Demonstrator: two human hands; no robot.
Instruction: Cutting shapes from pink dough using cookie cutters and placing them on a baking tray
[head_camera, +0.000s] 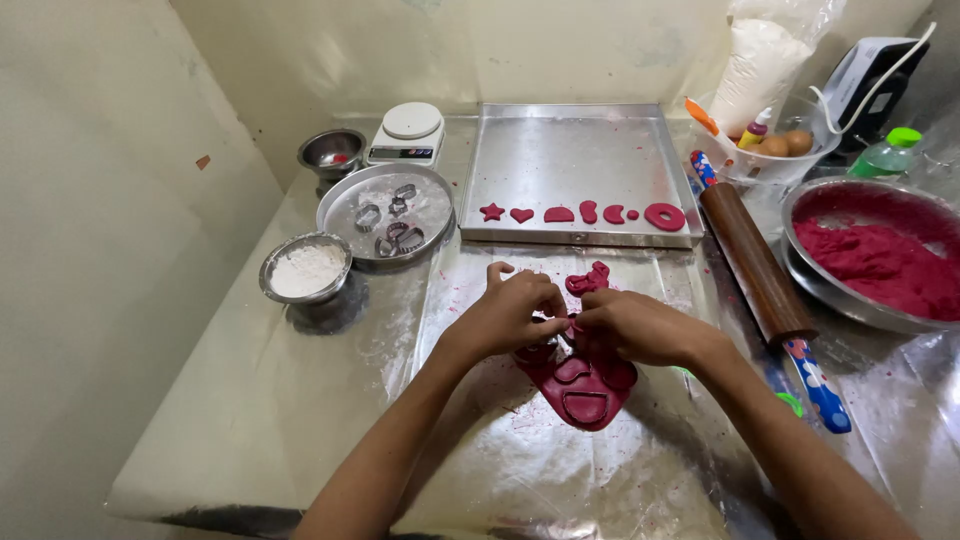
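Fingers (556, 322) of both hands pinch together over the red dough (585, 385).

Soft, warm indoor light falls fairly evenly from above, perhaps slightly from the far side. Glare whitens the plastic sheet (560, 470) on the near table and the far metal tray (560, 160). Shadows stay short and faint beneath the bowls. Wide-angle bending curves the edges; the near forearms look slightly blurred
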